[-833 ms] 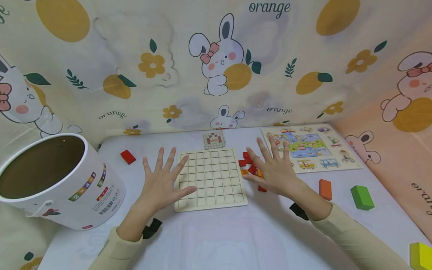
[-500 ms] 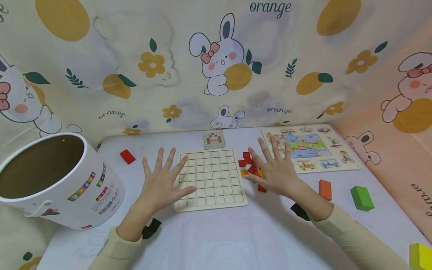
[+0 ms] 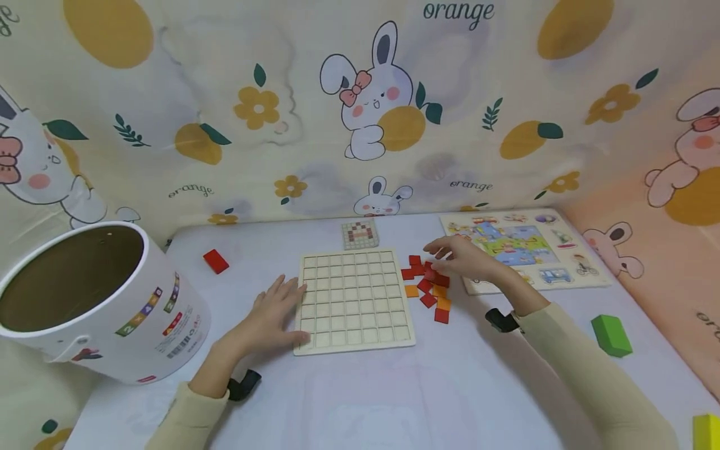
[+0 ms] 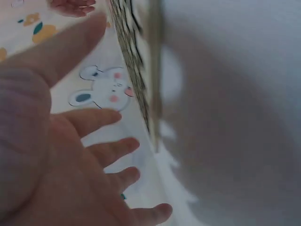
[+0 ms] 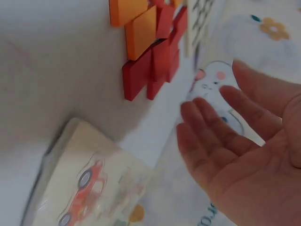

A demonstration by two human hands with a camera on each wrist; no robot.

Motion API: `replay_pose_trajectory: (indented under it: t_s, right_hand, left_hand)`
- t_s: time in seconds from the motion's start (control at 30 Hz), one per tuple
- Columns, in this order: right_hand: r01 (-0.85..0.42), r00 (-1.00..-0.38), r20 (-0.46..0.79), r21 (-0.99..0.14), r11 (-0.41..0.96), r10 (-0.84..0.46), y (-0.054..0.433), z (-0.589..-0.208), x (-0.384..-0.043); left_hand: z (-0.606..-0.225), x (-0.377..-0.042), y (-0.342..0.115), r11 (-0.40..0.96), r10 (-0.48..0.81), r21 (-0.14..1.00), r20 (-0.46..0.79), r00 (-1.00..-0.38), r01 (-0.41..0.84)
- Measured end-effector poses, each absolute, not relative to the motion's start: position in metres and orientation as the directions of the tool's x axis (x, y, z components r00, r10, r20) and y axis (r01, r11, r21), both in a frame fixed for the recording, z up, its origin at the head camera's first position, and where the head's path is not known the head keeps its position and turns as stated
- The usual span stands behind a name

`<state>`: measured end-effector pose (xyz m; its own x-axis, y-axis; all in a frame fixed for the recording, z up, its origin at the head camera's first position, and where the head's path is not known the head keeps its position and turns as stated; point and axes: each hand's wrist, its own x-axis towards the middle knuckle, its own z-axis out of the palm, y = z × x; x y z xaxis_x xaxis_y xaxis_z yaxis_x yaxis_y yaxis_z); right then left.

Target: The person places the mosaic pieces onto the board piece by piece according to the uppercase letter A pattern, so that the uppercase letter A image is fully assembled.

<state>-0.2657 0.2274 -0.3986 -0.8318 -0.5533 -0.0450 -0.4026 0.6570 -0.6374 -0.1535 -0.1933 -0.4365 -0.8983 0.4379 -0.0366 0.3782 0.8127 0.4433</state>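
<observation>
A pale square board (image 3: 354, 299) with a grid of shallow cells lies in the middle of the table. My left hand (image 3: 270, 317) is at its left edge, fingers extended, thumb and fingertips overlapping the rim in the head view. Right of the board is a loose heap of square tiles, red (image 3: 441, 316) and orange (image 3: 412, 291). Over the back of this heap hovers my right hand (image 3: 462, 257), its fingers loosely bent. The right wrist view shows nothing between those fingers (image 5: 207, 127), with the tiles (image 5: 136, 77) a little way off.
Behind the board lies a small pattern card (image 3: 360, 234). A picture puzzle (image 3: 478, 286) is at the back right. A large white bucket (image 3: 180, 325) stands at the left near a red block (image 3: 216, 261). Green (image 3: 611, 335) and yellow (image 3: 706, 431) blocks are at the right.
Both hands were spread wide above the table. The left has lowered to the board's left edge; the right has turned and bent its fingers over the tiles. The orange block is now hidden behind the right arm.
</observation>
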Motion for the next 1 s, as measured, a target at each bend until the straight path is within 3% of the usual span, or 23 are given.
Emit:
replay_pose_trajectory:
  t_s: [0.3, 0.6, 0.83, 1.0]
  right_hand:
    - [-0.331, -0.858, -0.151, -0.566, 0.755, -0.490, 0.194, -0.418, -0.305]
    - [-0.259, -0.885, -0.176, -0.582, 0.771, -0.430, 0.187, -0.430, -0.310]
    - [-0.290, -0.904, -0.052, -0.655, 0.698, -0.425, 0.183, -0.430, -0.311]
    - [-0.340, -0.879, 0.040, -0.752, 0.565, -0.476, 0.155, -0.425, -0.316]
  left_hand:
    - [-0.452, -0.157, -0.201, 0.807, 0.446, 0.471, -0.089, -0.891, 0.357]
    - [-0.459, -0.159, -0.205, 0.757, 0.491, 0.518, -0.046, -0.870, 0.399]
    - [-0.460, -0.159, -0.206, 0.680, 0.529, 0.633, -0.075, -0.845, 0.369]
    - [-0.460, -0.159, -0.206, 0.662, 0.546, 0.649, -0.075, -0.834, 0.375]
